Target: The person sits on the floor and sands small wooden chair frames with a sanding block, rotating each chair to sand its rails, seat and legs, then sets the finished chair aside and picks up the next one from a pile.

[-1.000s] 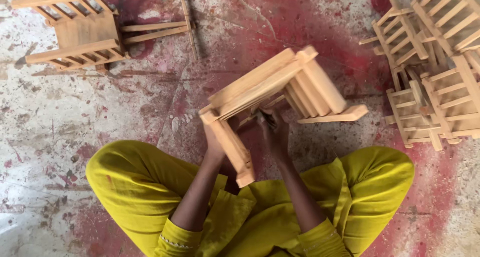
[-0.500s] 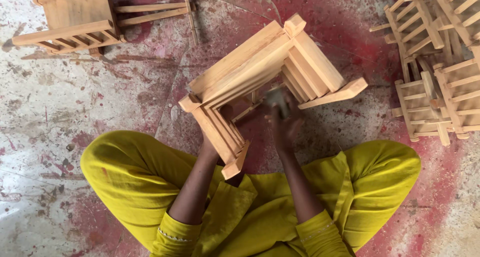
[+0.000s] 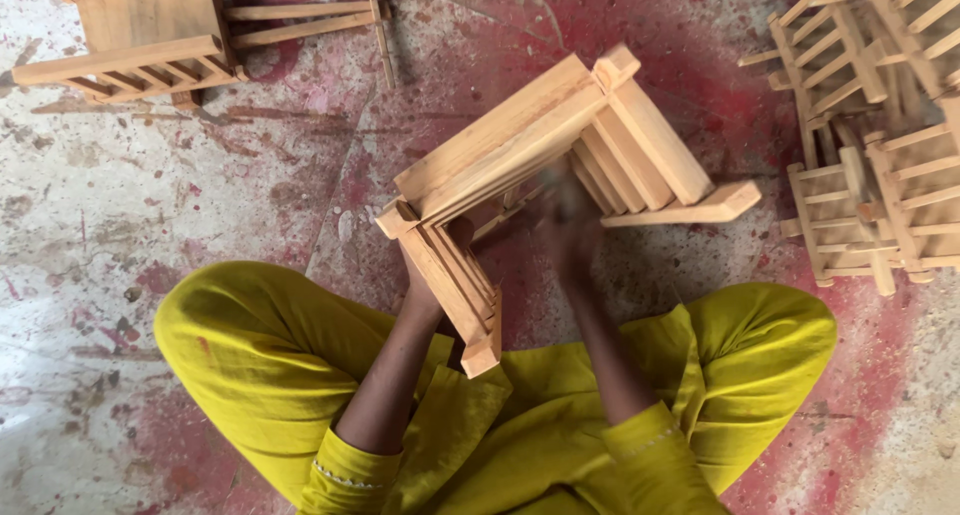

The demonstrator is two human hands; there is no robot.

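Observation:
A pale wooden slatted frame [image 3: 520,135], like a small stool on its side, rests on the floor in front of my crossed legs. My left hand [image 3: 425,290] grips its near left leg from behind, with the fingers partly hidden by the wood. My right hand [image 3: 568,237] reaches into the frame's open underside. It is blurred by motion and looks closed on a small grey piece [image 3: 560,190] pressed against the inner slats. My yellow trousers [image 3: 260,345] spread on both sides below the frame.
Another wooden frame [image 3: 140,35] lies at the top left with loose slats [image 3: 300,20] beside it. Several slatted wooden frames [image 3: 880,125] are piled at the right edge. The concrete floor [image 3: 150,195] is stained red.
The frame has been turned and lifted a little, its near leg now closer to my lap. My right hand has moved up and down inside it, rubbing.

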